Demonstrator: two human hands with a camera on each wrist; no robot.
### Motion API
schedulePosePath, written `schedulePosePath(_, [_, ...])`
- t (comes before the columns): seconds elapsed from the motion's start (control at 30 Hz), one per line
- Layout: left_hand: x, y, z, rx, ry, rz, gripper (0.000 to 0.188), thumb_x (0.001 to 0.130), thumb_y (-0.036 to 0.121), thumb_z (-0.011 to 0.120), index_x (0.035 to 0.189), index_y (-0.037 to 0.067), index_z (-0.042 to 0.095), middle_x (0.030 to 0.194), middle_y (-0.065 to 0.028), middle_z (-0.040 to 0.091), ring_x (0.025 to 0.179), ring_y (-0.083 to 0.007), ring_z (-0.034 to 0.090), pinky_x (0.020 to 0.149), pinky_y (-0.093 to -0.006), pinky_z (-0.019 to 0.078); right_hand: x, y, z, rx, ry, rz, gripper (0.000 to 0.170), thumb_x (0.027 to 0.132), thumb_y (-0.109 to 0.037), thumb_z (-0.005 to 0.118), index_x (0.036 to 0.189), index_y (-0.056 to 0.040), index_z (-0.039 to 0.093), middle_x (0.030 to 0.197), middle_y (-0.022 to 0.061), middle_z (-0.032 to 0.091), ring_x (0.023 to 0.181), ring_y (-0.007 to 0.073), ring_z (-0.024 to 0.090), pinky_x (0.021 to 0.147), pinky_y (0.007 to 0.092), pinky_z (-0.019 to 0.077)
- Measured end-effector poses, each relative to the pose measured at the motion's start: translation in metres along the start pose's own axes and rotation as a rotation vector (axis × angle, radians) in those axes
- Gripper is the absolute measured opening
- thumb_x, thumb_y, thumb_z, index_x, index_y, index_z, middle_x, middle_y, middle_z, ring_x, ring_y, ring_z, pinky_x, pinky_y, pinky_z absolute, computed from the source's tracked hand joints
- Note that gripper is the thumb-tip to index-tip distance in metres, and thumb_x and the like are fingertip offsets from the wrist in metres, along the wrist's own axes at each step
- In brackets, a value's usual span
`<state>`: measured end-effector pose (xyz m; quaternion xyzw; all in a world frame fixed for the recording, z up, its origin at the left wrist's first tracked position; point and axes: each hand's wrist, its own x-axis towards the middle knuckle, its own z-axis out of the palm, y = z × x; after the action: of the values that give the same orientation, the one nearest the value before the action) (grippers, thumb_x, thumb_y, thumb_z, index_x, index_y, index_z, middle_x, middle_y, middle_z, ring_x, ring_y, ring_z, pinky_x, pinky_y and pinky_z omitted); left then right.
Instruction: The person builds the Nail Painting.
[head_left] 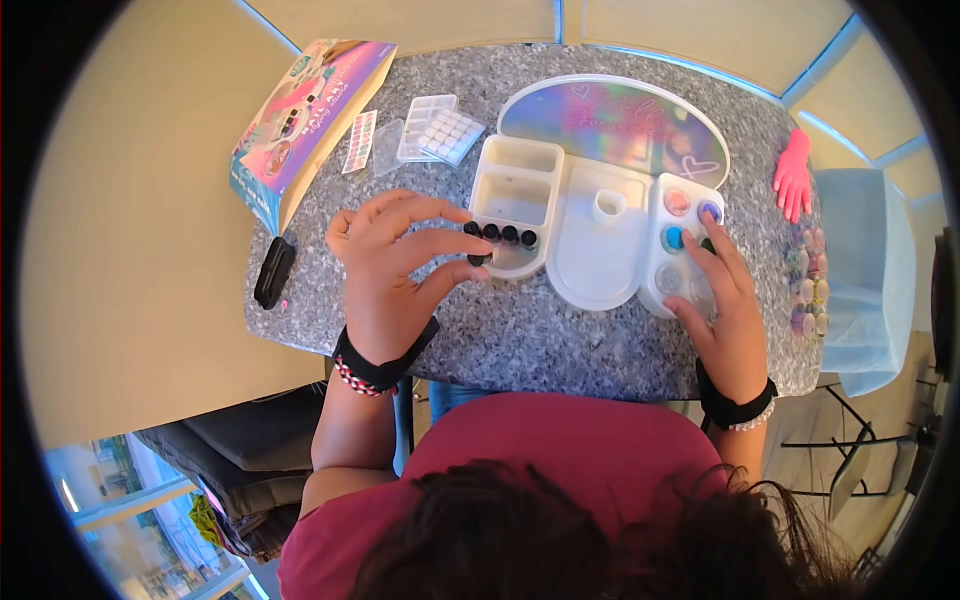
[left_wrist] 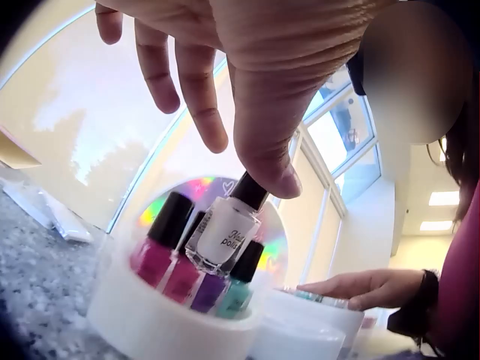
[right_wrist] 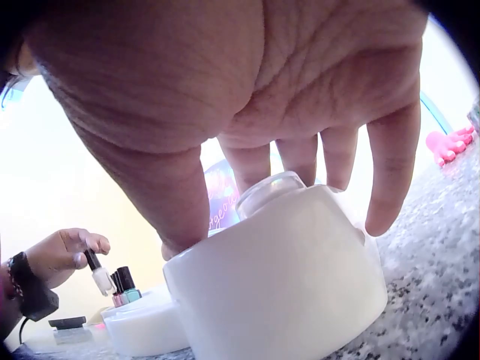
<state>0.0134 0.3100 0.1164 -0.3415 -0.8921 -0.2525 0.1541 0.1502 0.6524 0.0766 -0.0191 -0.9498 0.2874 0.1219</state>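
Note:
My left hand [head_left: 395, 265] pinches a nail polish bottle [left_wrist: 223, 232] by its black cap, thumb on one side and fingers on the other. The bottle looks clear with whitish contents and is tilted. It is held over the rounded front compartment of a white organizer [head_left: 605, 270], where several polish bottles [left_wrist: 171, 232] in pink, purple and teal stand in a row. My right hand [head_left: 728, 305] lies over the organizer's right section, fingers spread around its edge. Small round pots [head_left: 672, 238] sit in that section, partly covered by the hand.
A colourful box [head_left: 300, 125] stands at the back left, near white trays [head_left: 445, 130] and a sticker sheet [head_left: 360, 141]. A black object [head_left: 274, 272] lies at the left edge. On the right are a pink hand model [head_left: 793, 177] and several small jars [head_left: 808, 285].

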Motion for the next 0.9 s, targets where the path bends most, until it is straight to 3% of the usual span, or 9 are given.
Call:
schedulePosePath(0.2, [-0.003,-0.007,0.019,0.119,0.032,0.035,0.024,0.073,0.031,0.096,0.095,0.034,0.087,0.131,0.0102,0.074,0.124,-0.0249,0.063,0.106,-0.0516,0.0291,0.0,-0.001,0.001,-0.001,-0.006,0.012,0.073,0.082,-0.002,0.087,0.151,-0.0078,0.065,0.171,0.0175,0.049,0.155,0.042,0.048,0.128,0.0495,0.0419])
schedulePosePath(0.33, [-0.007,-0.008,0.025,0.142,0.057,0.048,0.024,0.074,0.031,0.095,0.096,0.034,0.087,0.132,0.0098,0.074,0.124,-0.0241,0.062,0.107,-0.051,0.0295,0.0,-0.002,0.001,-0.005,-0.007,0.014,0.074,0.081,-0.001,0.087,0.151,-0.0075,0.065,0.171,0.0183,0.049,0.155,0.0422,0.048,0.127,0.0495,0.042])
schedulePosePath(0.43, [-0.009,-0.015,0.016,0.032,0.063,-0.01,0.023,0.077,0.029,0.096,0.098,0.029,0.087,0.13,0.005,0.077,0.123,-0.0256,0.066,0.107,-0.0492,0.0343,0.001,-0.001,0.002,0.009,-0.003,0.006,0.074,0.081,-0.001,0.087,0.151,-0.0067,0.065,0.17,0.0196,0.05,0.155,0.0422,0.048,0.127,0.0492,0.042])
schedulePosePath(0.5, [-0.015,-0.048,0.012,-0.309,0.098,-0.245,0.023,0.081,0.025,0.094,0.104,0.022,0.087,0.124,-0.0026,0.081,0.117,-0.0281,0.073,0.104,-0.0472,0.043,0.0,-0.001,0.003,0.031,0.007,0.016,0.074,0.081,0.0,0.087,0.151,-0.006,0.065,0.17,0.0205,0.05,0.155,0.0419,0.049,0.127,0.0489,0.042])
schedulePosePath(0.53, [-0.017,-0.06,0.009,-0.304,0.101,-0.247,0.023,0.081,0.025,0.094,0.104,0.022,0.087,0.124,-0.0026,0.081,0.117,-0.0281,0.073,0.104,-0.0472,0.043,0.001,0.0,0.003,0.034,0.006,0.012,0.074,0.081,0.0,0.087,0.151,-0.006,0.065,0.17,0.0205,0.05,0.155,0.0419,0.049,0.127,0.0489,0.042])
schedulePosePath(0.6, [-0.023,-0.08,0.005,0.067,0.035,-0.315,0.032,0.084,0.017,0.093,0.114,0.01,0.085,0.112,-0.0122,0.084,0.11,-0.0336,0.079,0.098,-0.0411,0.0591,0.002,0.003,0.002,0.047,-0.001,-0.006,0.073,0.081,0.001,0.087,0.15,-0.0055,0.065,0.17,0.0206,0.05,0.155,0.0418,0.049,0.127,0.0489,0.0421])
schedulePosePath(0.67, [-0.034,-0.101,0.01,0.182,0.026,-0.316,0.029,0.088,0.017,0.09,0.115,0.009,0.084,0.112,-0.0136,0.083,0.108,-0.0324,0.08,0.096,-0.0415,0.0597,0.005,0.005,-0.001,0.046,-0.007,-0.021,0.073,0.081,0.001,0.087,0.15,-0.0053,0.065,0.17,0.0207,0.05,0.155,0.042,0.049,0.127,0.049,0.0421])
schedulePosePath(0.87, [-0.028,-0.111,0.013,0.064,-0.138,-0.42,0.025,0.089,0.013,0.087,0.114,0.013,0.083,0.108,-0.0106,0.083,0.1,-0.0311,0.08,0.087,-0.0415,0.0605,0.017,0.012,-0.012,0.068,-0.038,-0.058,0.074,0.079,0.0,0.088,0.149,-0.0069,0.066,0.169,0.0194,0.051,0.155,0.0425,0.049,0.127,0.0491,0.0426])
schedulePosePath(0.9, [-0.025,-0.107,0.013,0.017,-0.141,-0.463,0.024,0.091,0.011,0.086,0.115,0.01,0.08,0.108,-0.0101,0.083,0.101,-0.0269,0.08,0.09,-0.0393,0.0598,0.019,0.013,-0.015,0.054,-0.051,-0.059,0.075,0.078,-0.001,0.089,0.149,-0.0076,0.066,0.168,0.0189,0.053,0.155,0.0425,0.049,0.127,0.049,0.0428])
